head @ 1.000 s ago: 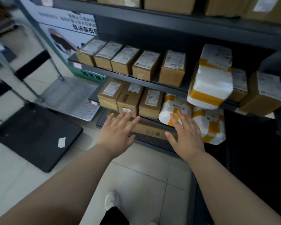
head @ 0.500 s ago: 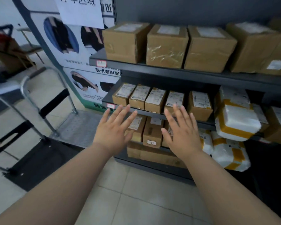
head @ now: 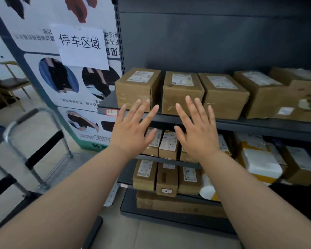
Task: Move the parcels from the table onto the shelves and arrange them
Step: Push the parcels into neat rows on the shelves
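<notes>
I face a dark metal shelf unit (head: 241, 124) stacked with parcels. On its upper board stand brown cardboard boxes in a row, the leftmost box (head: 137, 88) and a second box (head: 182, 94) nearest my hands. Small labelled boxes (head: 169, 146) fill the board below, with three more boxes (head: 166, 178) under those. White and yellow bagged parcels (head: 258, 164) lie to the right. My left hand (head: 131, 130) and my right hand (head: 197, 130) are both raised with fingers spread, empty, just in front of the upper board's edge and touching nothing.
A poster panel with a white paper sign (head: 82, 47) stands left of the shelves. A metal trolley handle (head: 34, 141) is at the left over the tiled floor. A flat long carton (head: 178, 205) lies on the lowest board.
My view and both open hands have risen from the lower boards to the upper row of brown boxes. The hands stayed empty.
</notes>
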